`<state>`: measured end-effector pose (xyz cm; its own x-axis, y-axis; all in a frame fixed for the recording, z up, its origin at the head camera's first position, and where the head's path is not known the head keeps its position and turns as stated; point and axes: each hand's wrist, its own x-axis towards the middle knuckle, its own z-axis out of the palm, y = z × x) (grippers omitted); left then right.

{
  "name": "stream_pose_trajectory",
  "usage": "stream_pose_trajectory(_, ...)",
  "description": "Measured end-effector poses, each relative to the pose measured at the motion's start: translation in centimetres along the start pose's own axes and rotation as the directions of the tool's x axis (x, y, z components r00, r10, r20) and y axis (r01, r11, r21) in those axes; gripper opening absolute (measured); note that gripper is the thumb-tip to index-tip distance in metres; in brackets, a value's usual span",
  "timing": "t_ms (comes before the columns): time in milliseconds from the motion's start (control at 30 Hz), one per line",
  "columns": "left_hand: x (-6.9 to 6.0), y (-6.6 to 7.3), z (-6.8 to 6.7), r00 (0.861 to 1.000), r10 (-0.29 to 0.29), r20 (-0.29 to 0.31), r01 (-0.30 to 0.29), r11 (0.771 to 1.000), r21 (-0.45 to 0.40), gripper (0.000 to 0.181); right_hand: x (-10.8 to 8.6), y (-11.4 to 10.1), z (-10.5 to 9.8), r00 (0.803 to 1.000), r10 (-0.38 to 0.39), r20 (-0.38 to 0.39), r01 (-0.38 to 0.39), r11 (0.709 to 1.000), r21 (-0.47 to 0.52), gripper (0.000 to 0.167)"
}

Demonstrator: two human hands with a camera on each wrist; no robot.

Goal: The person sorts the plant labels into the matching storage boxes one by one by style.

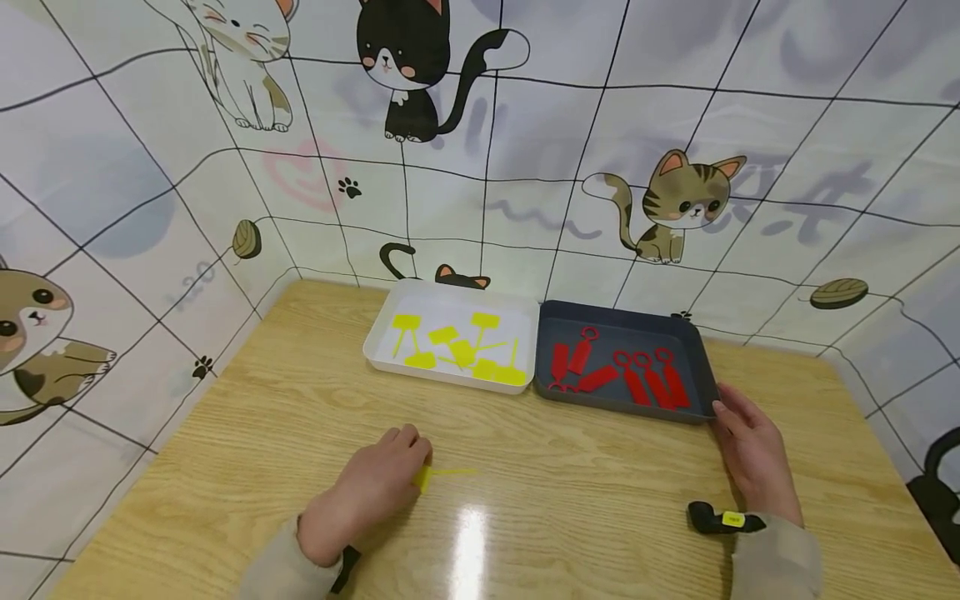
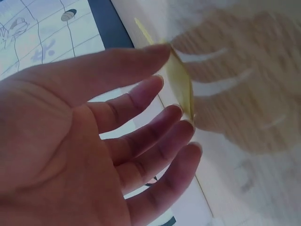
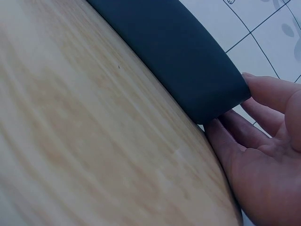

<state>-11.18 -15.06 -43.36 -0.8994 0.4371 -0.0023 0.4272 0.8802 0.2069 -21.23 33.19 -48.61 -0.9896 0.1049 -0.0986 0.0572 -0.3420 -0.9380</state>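
My left hand [image 1: 382, 475] pinches a yellow tag [image 1: 425, 478] over the near part of the table. The tag's thin stem points right in the head view. In the left wrist view, the thumb is on one edge of the tag [image 2: 179, 82] and fingertips meet the other. At the front right corner of a dark grey tray [image 1: 600, 402], my right hand [image 1: 753, 450] holds the tray's end with thumb and fingers. Several red tags with ring ends [image 1: 596, 379] lie in that tray. Beside it, a white tray [image 1: 442, 377] contains several yellow stemmed tags [image 1: 486, 321].
Both trays stand side by side at the back of the wooden table [image 1: 562, 500]. Behind them rises a cat-patterned wall covering [image 1: 540, 150], which also closes off the left and right sides. The right wrist wears a black strap [image 1: 708, 518].
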Motion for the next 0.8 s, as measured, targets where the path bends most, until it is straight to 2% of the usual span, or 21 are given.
stream_pose_trajectory(200, 0.3, 1.0, 0.7, 0.995, 0.056, -0.078, -0.05, 0.995, 0.081, 0.014, 0.1, -0.1, -0.1, 1.0, -0.001, -0.005, 0.001, 1.0, -0.006, 0.06)
stream_pose_trajectory(400, 1.2, 2.2, 1.0, 0.989, 0.069, -0.131, -0.045, 0.984, 0.175, 0.011, 0.1, 0.0, -0.2, 1.0, -0.019, 0.006, 0.019, 1.0, 0.003, 0.058)
stream_pose_trajectory(567, 2.0, 2.9, 1.2, 0.99, 0.061, -0.126, -0.021, 0.955, 0.296, 0.017, 0.0, 0.3, -0.1, 0.999, -0.03, 0.013, 0.03, 0.999, 0.033, 0.059)
stream_pose_trajectory(700, 2.2, 3.2, 1.4, 0.984, 0.073, -0.164, -0.008, 0.931, 0.366, 0.024, 0.1, 0.3, -0.1, 1.0, -0.024, 0.0, 0.024, 1.0, 0.009, 0.061)
stream_pose_trajectory(800, 2.3, 3.3, 1.5, 0.978, 0.075, -0.194, 0.007, 0.921, 0.39, 0.027, 0.1, 0.2, -0.1, 1.0, -0.02, -0.002, 0.02, 1.0, -0.002, 0.062)
